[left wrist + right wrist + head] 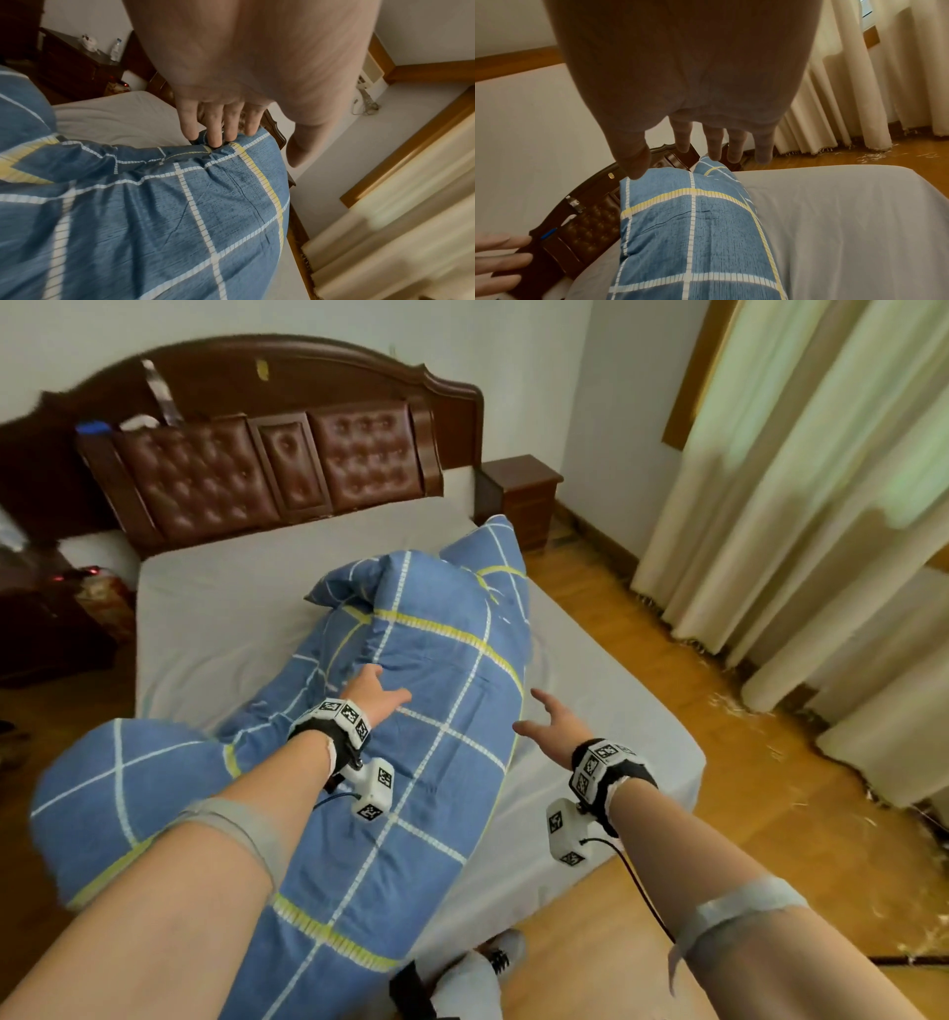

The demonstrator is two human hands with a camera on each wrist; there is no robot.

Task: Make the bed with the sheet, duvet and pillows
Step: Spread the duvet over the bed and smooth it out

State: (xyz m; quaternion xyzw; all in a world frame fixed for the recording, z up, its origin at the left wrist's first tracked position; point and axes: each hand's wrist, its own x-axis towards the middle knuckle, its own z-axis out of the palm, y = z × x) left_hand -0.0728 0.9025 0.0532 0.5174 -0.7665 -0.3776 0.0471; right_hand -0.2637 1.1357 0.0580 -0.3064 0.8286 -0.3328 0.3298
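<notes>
A blue checked duvet (436,711) (180,213) (693,223) lies bunched lengthwise down the bed, over a pale grey sheet (231,608) (847,223) that covers the mattress. My left hand (380,690) (226,121) reaches over the duvet with straight fingers, their tips touching a fold near its far end. My right hand (549,719) (718,132) hovers open with spread fingers above the duvet's right edge, holding nothing. A rounded blue checked bulge (118,793) sits at the near left; pillow or duvet, I cannot tell.
A dark wooden headboard (287,454) with padded panels stands at the far end. A nightstand (524,495) is at the bed's far right, a dark cabinet (46,629) on its left. Cream curtains (821,505) hang at right above the wooden floor (667,634).
</notes>
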